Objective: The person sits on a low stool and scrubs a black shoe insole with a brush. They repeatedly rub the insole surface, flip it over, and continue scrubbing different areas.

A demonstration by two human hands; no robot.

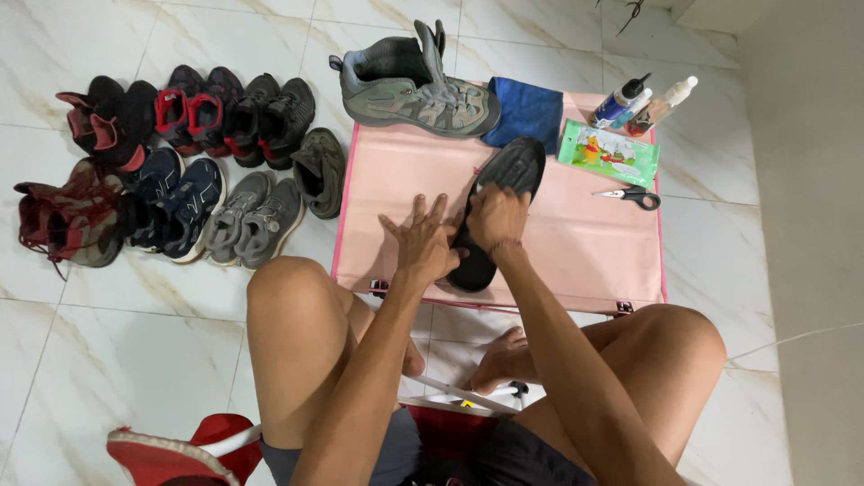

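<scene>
Left hand (423, 241) flat, fingers spread on pink mat (576, 243), touching black insole (498, 209) that right hand (495, 216) presses from above; grey boot (414, 85) beyond hands, scissors (633, 195) to their right.

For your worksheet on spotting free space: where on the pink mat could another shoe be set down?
Bare pink mat lies below the scissors and wipes pack; another patch between grey shoe and left hand. The top edge is crowded.

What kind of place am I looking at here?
Probably a home floor set up for shoe cleaning: pale marble-look tiles, a pink mat, rows of worn shoes, and spray bottles beside a wipes pack.
</scene>
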